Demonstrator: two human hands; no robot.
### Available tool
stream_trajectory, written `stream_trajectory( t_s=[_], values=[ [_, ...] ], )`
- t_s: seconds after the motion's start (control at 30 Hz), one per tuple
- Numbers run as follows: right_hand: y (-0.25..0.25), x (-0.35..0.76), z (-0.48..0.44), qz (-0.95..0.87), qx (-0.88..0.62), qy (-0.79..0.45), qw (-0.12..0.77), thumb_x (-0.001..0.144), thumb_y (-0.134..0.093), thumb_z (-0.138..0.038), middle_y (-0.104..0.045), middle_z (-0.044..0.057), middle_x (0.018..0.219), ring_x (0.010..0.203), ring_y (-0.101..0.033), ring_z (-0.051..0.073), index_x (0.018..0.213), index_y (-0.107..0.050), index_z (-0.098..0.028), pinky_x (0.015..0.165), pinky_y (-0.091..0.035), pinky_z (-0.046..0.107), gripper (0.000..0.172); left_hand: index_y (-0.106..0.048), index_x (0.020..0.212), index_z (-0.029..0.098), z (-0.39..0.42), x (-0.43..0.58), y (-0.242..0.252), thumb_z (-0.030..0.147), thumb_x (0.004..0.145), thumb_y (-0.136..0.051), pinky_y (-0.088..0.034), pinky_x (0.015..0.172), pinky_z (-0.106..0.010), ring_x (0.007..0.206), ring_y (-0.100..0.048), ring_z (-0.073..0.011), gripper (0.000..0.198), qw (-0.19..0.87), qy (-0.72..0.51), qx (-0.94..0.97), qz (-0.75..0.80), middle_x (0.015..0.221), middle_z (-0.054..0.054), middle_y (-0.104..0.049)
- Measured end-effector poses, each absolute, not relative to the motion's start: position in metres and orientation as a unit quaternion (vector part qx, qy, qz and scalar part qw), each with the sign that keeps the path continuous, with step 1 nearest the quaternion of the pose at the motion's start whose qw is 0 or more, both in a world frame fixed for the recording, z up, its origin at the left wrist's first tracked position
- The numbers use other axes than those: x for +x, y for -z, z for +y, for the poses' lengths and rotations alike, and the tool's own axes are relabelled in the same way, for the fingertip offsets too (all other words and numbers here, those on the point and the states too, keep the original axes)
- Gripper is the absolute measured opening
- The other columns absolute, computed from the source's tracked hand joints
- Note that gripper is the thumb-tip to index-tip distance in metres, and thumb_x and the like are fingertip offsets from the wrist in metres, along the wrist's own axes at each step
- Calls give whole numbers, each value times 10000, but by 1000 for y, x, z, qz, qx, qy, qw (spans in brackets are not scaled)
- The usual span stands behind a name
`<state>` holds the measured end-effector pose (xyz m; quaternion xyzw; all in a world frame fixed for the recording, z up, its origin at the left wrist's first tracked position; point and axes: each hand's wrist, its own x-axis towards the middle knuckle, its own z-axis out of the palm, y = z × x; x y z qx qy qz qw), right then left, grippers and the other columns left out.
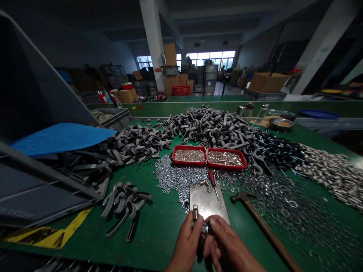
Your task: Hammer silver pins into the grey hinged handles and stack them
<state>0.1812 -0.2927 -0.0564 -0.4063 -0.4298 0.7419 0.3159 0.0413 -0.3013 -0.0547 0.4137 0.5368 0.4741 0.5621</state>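
At the front edge of the table both hands meet over a bare metal plate (202,194). From the fingertips of my left hand (184,243) a small coil spring (195,212) stands up, its looped end on top. My right hand (228,243), fingers curled and closed, pinches a small dark and shiny part (205,228) that also touches the left fingers; most of it is hidden. A red-handled screwdriver (212,178) lies on the plate's far edge beside more loose coil springs (203,183).
A hammer (259,217) lies at the right. Two red trays (189,164) hold small metal pins. Around them spread metal rings (172,177), black-and-grey curved handles (210,124) and silver cylinders (337,170). Several handles (124,207) and a large grey crate (56,192) stand left.
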Motion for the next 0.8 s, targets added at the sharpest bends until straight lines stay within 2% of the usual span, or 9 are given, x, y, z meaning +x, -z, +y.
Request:
stream_trajectory(
  t_s=[0.07,0.13,0.2,0.3,0.47,0.53,0.6,0.67,0.8],
  values=[
    [58,185,-296,-522,-445,-656,315,963,-424,-614,-692,-2,713,486,-596,132,1106,-440,-229,423,-439,204,411,-633,1098,192,-300,41,59,590,917,-546,-447,896,-290,1038,-603,-237,447,571,-474,403,535,1074,-83,-679],
    [59,192,-299,-626,-467,-552,292,948,-516,-538,-723,36,878,723,-681,183,1184,-453,-246,619,-523,273,381,-634,1081,189,-299,41,63,581,923,-542,-440,896,-285,1022,-600,-228,433,575,-479,394,534,1031,-70,-673],
    [59,199,-300,-696,-483,-464,258,954,-518,-487,-724,76,996,879,-678,219,1103,-524,-247,768,-508,322,283,-637,1013,185,-299,42,65,588,920,-540,-449,835,-276,929,-601,-213,425,571,-482,393,536,934,-53,-656],
    [56,202,-300,-708,-493,-450,229,978,-417,-541,-718,73,887,787,-661,216,924,-570,-232,715,-475,309,349,-630,929,183,-302,44,66,598,915,-538,-445,747,-266,808,-576,-195,425,550,-475,414,547,831,-39,-620],
    [55,200,-301,-612,-446,-626,185,977,-124,-673,-573,-6,543,474,-531,156,776,-594,-218,519,-427,255,683,-650,937,202,-306,43,61,600,873,-600,-446,709,-264,794,-579,-212,406,515,-465,453,561,842,-52,-642],
    [57,202,-302,-650,-462,-573,189,949,-265,-705,-657,27,643,523,-575,177,909,-630,-218,542,-445,269,611,-646,919,201,-305,42,61,592,886,-584,-449,723,-268,812,-587,-217,397,514,-457,470,553,843,-51,-645],
    [60,203,-301,-708,-489,-454,230,892,-468,-695,-729,95,889,735,-650,231,1015,-638,-227,676,-483,313,512,-631,909,197,-304,41,64,584,922,-526,-451,729,-274,807,-593,-216,401,521,-449,479,546,824,-47,-641],
    [60,201,-300,-718,-488,-427,255,886,-503,-678,-727,106,943,813,-650,245,999,-646,-227,736,-481,329,486,-628,947,195,-304,41,67,573,942,-494,-452,745,-283,822,-601,-223,401,513,-448,479,554,849,-57,-652],
    [57,192,-297,-587,-430,-653,208,972,-168,-689,-616,12,587,486,-539,149,856,-626,-196,504,-418,249,683,-648,1023,197,-303,37,68,515,956,-508,-432,861,-303,950,-605,-246,353,448,-441,523,575,993,-97,-672]
  ],
)
